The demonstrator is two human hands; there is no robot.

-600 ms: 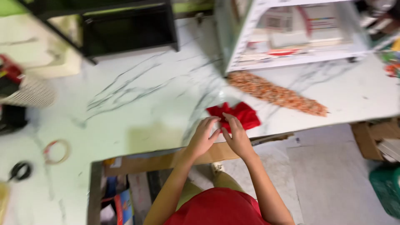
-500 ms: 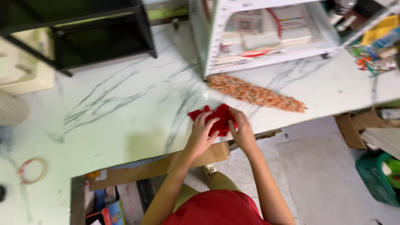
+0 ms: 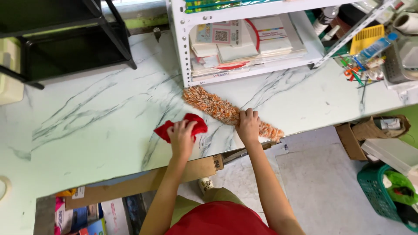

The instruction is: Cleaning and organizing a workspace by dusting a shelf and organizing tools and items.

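My left hand [image 3: 181,138] is closed on a crumpled red cloth [image 3: 194,122] lying on the white marble-patterned table [image 3: 96,126]. To its right, my right hand [image 3: 248,125] grips a long, fluffy orange and white duster [image 3: 215,108] that lies diagonally on the table, running from the foot of the white shelf unit down to the table's front edge. The two hands are about a hand's width apart. The duster's handle end is hidden under my right hand.
A white shelf unit [image 3: 185,52] with papers and booklets stands at the back. A black metal rack [image 3: 69,48] stands at back left. Scissors, pens and bottles [image 3: 365,61] crowd the right end. On the floor: a cardboard box [image 3: 365,132] and a green basket [image 3: 383,191].
My right hand has left the red cloth and moved right onto the duster. My left hand alone keeps the cloth. The camera view has shifted left and closer.
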